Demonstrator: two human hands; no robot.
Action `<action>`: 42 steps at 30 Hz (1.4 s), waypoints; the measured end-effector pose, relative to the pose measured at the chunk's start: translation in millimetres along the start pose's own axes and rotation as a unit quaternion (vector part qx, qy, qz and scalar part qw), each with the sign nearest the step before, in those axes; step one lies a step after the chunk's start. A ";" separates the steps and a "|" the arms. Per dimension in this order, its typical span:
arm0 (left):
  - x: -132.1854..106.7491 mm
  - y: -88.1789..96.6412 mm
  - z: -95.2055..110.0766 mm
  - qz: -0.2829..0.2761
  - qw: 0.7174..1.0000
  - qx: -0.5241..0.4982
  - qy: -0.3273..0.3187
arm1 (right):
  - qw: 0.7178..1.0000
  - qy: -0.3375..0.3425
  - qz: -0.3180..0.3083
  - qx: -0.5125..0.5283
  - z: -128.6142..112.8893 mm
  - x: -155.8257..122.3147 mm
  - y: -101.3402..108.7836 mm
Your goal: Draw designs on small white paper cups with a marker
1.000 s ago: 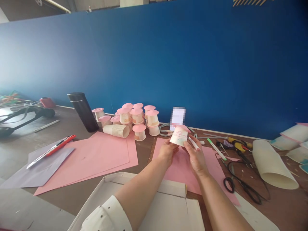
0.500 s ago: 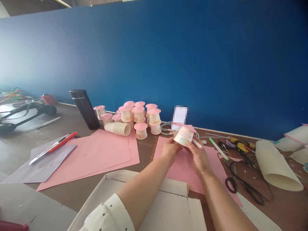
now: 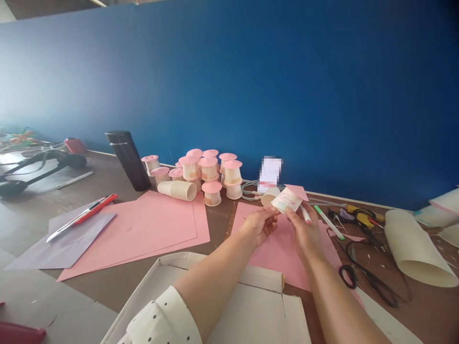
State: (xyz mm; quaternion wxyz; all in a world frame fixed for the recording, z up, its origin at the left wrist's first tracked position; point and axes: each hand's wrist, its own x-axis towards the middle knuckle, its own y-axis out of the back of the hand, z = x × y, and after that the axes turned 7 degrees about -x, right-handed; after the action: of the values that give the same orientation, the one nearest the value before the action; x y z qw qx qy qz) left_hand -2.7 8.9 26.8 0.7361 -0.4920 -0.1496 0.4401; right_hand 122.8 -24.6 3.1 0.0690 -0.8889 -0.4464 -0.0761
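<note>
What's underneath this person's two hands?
A pink sheet shows beneath the left hand and right hand, on the brown table. They hide part of it; whatever the sheet covers can't be seen.

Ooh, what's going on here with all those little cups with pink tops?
A person's right hand is holding a tilted paper cup with pink lines drawn on its side, and a marker too. The left hand is at the cup's rim. Behind the pink sheet, more pink-topped cups are piled up, beside a stack of plain cups lying sideways.
</note>
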 end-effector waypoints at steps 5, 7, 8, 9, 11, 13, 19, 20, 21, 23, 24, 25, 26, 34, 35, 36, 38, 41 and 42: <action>0.4 -0.4 -6.8 -0.007 0.999 -0.040 -0.010 | 1.000 -0.008 -0.010 -0.025 -6.6 -3.9 -0.5; 2.1 -0.4 -7.8 0.008 0.998 -0.063 -0.030 | 1.000 -0.009 -0.015 -0.024 -8.1 -3.8 0.0; 3.3 -0.3 -7.9 0.017 0.996 -0.073 -0.040 | 0.999 -0.011 -0.018 -0.025 -8.6 -3.6 0.3; 4.7 -0.1 -7.9 0.026 0.995 -0.080 -0.049 | 0.999 -0.016 -0.020 -0.025 -8.8 -3.4 0.5; 7.4 0.5 -7.7 0.046 0.992 -0.093 -0.064 | 0.999 -0.025 -0.022 -0.024 -8.8 -3.0 0.7; 9.6 1.0 -7.4 0.066 0.990 -0.104 -0.074 | 0.999 -0.026 -0.024 -0.016 -8.3 -2.9 0.2; 10.3 1.2 -6.3 0.080 0.986 -0.122 -0.076 | 0.999 -0.017 -0.038 -0.011 -7.5 -4.0 -2.2; 9.9 1.0 -5.7 0.081 0.986 -0.127 -0.073 | 0.999 -0.015 -0.039 -0.013 -7.4 -4.2 -2.2; 9.4 0.9 -5.0 0.083 0.985 -0.132 -0.070 | 0.999 -0.013 -0.040 -0.015 -7.3 -4.4 -2.2; 8.5 0.2 -3.2 0.089 0.984 -0.143 -0.060 | 0.999 -0.012 -0.040 -0.024 -6.7 -4.6 -1.8; 8.1 -0.2 -2.2 0.091 0.983 -0.148 -0.055 | 0.999 -0.012 -0.039 -0.029 -6.3 -4.6 -1.6; 7.8 -0.8 -1.1 0.091 0.983 -0.154 -0.049 | 0.999 -0.013 -0.036 -0.031 -5.9 -4.6 -1.6; 7.5 -1.4 -0.2 0.090 0.982 -0.160 -0.043 | 0.999 -0.013 -0.034 -0.031 -5.6 -4.5 -1.6; 7.0 -2.1 2.4 0.099 0.981 -0.167 -0.015 | 0.999 -0.021 -0.021 -0.011 -0.2 -0.8 -1.0; 7.2 -1.6 2.3 0.100 0.981 -0.164 -0.013 | 0.999 -0.028 -0.021 -0.003 1.5 0.5 -0.4; 7.4 -1.0 2.0 0.103 0.982 -0.157 -0.010 | 0.999 -0.036 -0.024 0.007 3.3 1.9 0.2; 8.2 0.4 1.2 0.111 0.984 -0.140 0.002 | 0.998 -0.048 -0.030 0.026 6.0 4.4 1.3; 8.9 2.1 -0.7 0.122 0.985 -0.119 0.018 | 0.996 -0.063 -0.029 0.056 5.8 6.0 1.4; 8.7 2.3 -1.2 0.122 0.985 -0.117 0.019 | 0.995 -0.069 -0.030 0.072 4.6 5.9 1.1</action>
State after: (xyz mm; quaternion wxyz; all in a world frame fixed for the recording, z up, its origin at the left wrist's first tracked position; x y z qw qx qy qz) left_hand 1.9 15.4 22.4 0.6170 -0.5978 -0.1249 0.4964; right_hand 127.5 -19.8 -0.4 0.0995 -0.8708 -0.4812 0.0154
